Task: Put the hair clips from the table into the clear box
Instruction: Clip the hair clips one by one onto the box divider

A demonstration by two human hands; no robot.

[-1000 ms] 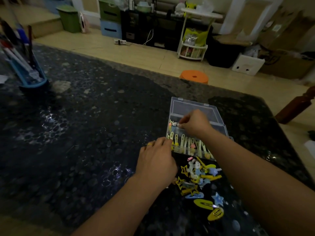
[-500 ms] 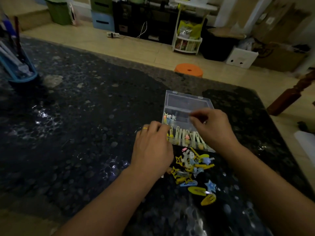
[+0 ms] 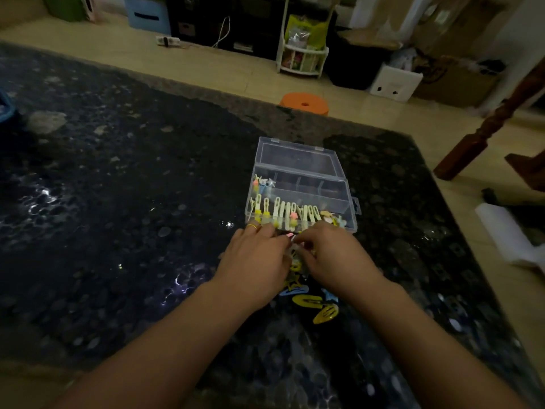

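Observation:
The clear box [image 3: 339, 184] stands open on the dark stone table [image 3: 118, 202], its lid laid back. Several pale yellow hair clips [image 3: 283, 212] line its front row, and a few small ones [image 3: 262, 184] sit in the back left compartment. Loose yellow and blue hair clips [image 3: 312, 304] lie in a pile just in front of the box, partly hidden by my hands. My left hand [image 3: 256, 261] and my right hand [image 3: 333, 258] are over that pile with fingers curled. Their fingertips meet on a small pink clip [image 3: 290, 237], which both pinch.
An orange stool [image 3: 305, 103] stands on the floor past the table's far edge. A blue container [image 3: 4, 109] is at the left edge of the table. A wooden post [image 3: 486, 128] and a white sheet [image 3: 513, 234] are off the table to the right.
My right hand has drawn back from the box to the pile of loose clips. My left hand has shifted slightly right, so that its fingertips meet the right hand's.

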